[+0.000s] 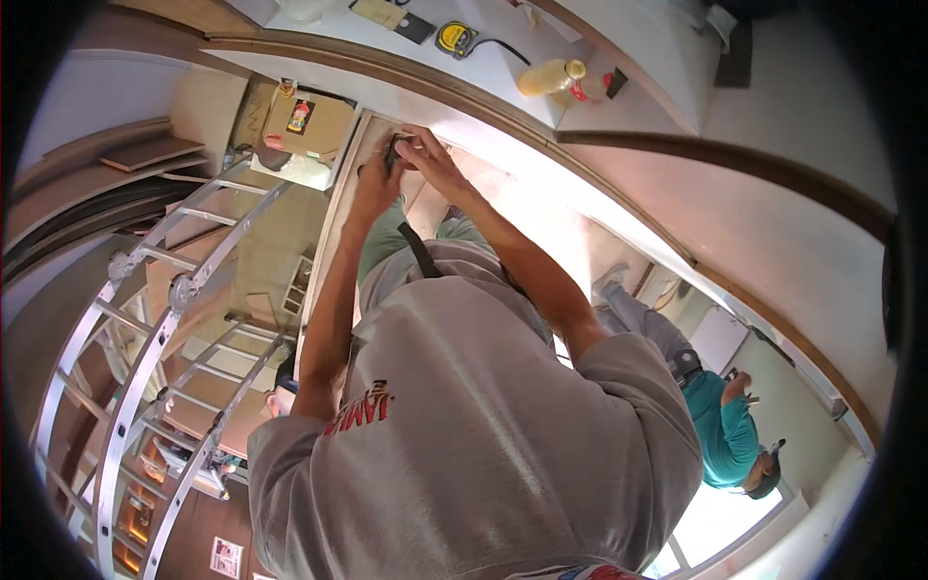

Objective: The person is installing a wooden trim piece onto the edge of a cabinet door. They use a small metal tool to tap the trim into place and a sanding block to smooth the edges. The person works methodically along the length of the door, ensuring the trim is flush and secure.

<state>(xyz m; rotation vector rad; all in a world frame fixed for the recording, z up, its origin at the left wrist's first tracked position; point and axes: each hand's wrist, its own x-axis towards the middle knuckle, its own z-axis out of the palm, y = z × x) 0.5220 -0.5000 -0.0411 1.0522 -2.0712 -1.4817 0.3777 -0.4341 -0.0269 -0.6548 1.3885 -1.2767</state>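
Both of my hands meet in front of me, close to the light edge of a wooden panel (333,217). My left hand (377,188) is closed round a small dark object (393,147), whose kind I cannot make out. The fingers of my right hand (430,162) bend over the same object and pinch at it from the right. Most of it is hidden by the fingers. A dark strap (420,251) hangs at my waist below the hands.
On the white shelf ahead lie a yellow tape measure (454,40) and a bottle of yellowish liquid (551,77). A cardboard box (311,124) stands left of my hands. An aluminium ladder (145,358) fills the left side. A co-worker in a teal shirt (720,430) is at right.
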